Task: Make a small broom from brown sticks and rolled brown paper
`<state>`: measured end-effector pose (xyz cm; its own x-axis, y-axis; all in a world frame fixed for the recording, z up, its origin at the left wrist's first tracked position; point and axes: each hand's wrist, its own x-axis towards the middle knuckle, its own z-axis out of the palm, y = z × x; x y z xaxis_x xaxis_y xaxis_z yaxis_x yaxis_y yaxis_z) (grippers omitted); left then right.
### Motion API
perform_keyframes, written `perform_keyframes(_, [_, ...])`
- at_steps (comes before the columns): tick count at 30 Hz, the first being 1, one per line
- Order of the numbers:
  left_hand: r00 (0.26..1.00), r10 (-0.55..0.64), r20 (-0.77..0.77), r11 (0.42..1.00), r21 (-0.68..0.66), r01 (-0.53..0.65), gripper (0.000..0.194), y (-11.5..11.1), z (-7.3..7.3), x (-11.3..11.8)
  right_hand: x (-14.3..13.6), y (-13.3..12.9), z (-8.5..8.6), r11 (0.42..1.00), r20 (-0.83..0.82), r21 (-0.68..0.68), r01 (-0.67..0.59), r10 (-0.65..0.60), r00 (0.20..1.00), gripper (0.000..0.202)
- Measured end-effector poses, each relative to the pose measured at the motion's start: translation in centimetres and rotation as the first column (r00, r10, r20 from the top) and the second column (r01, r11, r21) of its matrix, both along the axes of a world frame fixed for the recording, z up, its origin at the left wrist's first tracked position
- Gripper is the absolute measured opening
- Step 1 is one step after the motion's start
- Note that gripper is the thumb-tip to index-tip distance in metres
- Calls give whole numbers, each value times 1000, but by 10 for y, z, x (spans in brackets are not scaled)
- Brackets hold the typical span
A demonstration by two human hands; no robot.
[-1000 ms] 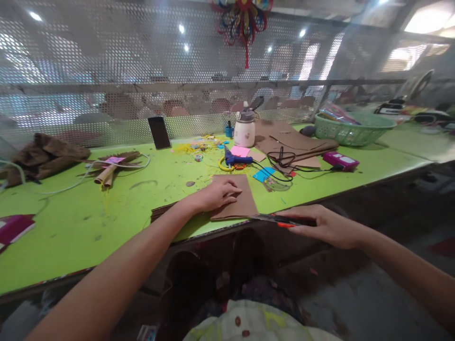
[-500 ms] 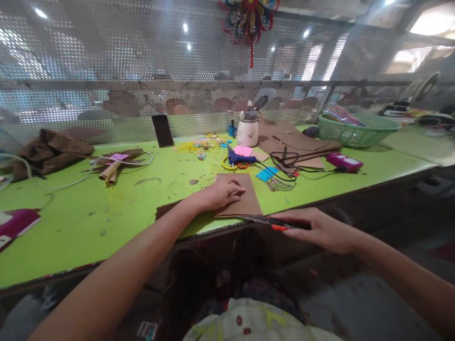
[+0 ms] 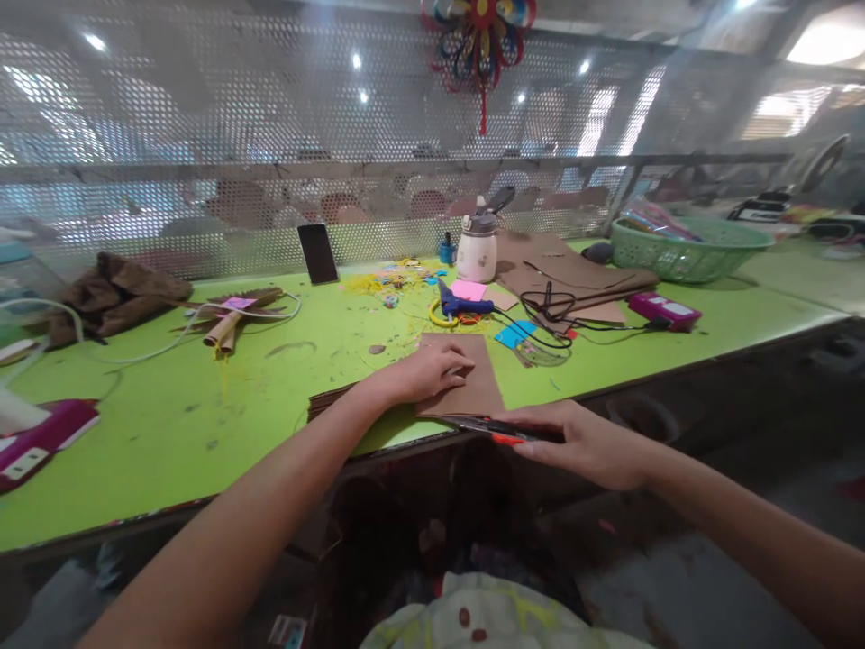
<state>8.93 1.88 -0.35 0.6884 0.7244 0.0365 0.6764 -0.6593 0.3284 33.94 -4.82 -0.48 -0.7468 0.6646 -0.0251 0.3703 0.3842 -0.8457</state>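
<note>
Brown paper (image 3: 484,379), nearside of glue gun (image 3: 468,306), is pinned by left hand (image 3: 438,370), fingers lightly spread; cutter (image 3: 517,430) is gripped in right hand (image 3: 581,449). Near-edge cut judged underway, no piece visibly freed.

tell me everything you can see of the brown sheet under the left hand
The brown sheet looks like plain, matte card or thick paper, roughly four-sided; whether it is one layer or several is hard to tell. It lies flat on the green table, close to the front edge. The left hand rests on it, hiding part of its left side. A black-and-orange tool, held in the right hand, has its thin tip at the near edge.
</note>
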Motion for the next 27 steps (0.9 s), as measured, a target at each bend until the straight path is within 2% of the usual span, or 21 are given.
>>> perform_keyframes(10, [1000,12,-16,1000,26,-12,33,0,-1,0,-27,1,-2,1000,-82,11,-16,17,996,41])
perform_keyframes(15, [1000,7,-29,999,49,-5,33,0,-3,0,-26,-4,-4,997,-92,-66,-39,33,995,42])
perform_keyframes(20, [1000,-10,-29,997,78,12,32,-1,-3,0,-26,-19,9,979,-64,-127,-158,151,987,39])
perform_keyframes(22, [1000,-9,-7,996,87,10,31,-1,-4,-1,-23,-22,15,975,-71,-146,-169,160,985,39])
perform_keyframes(25, [1000,-14,13,994,113,12,30,-2,-6,-3,-4,-16,19,974,-64,-198,-110,100,993,40])
perform_keyframes(27, [1000,-14,2,990,144,13,29,-6,-5,-2,16,-6,16,978,-65,-209,26,-40,997,43])
